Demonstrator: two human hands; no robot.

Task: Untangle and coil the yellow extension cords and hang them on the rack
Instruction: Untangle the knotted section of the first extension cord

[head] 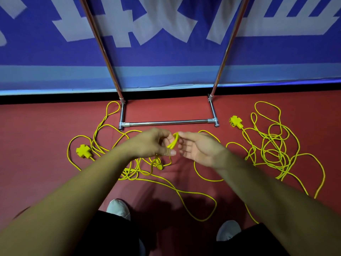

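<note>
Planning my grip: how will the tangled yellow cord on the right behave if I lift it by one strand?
Probably floppy: the right cord lies in loose, overlapping loops, so lifting one strand likely drags others along. Its socket block looks the heaviest part and would probably dangle and swing.

Dim, even indoor light falls from overhead, throwing soft dark shadows onto the red floor (46, 135) between the shoes (119, 209), while thin highlights glint along the poles of the chrome rack (166, 123). The wide-angle lens bows the black skirting (55, 98) line and darkens the corners; the forearms (55, 209) nearest the camera at the bottom edge and the lettering on the blue banner (166, 52) read slightly soft.
</note>
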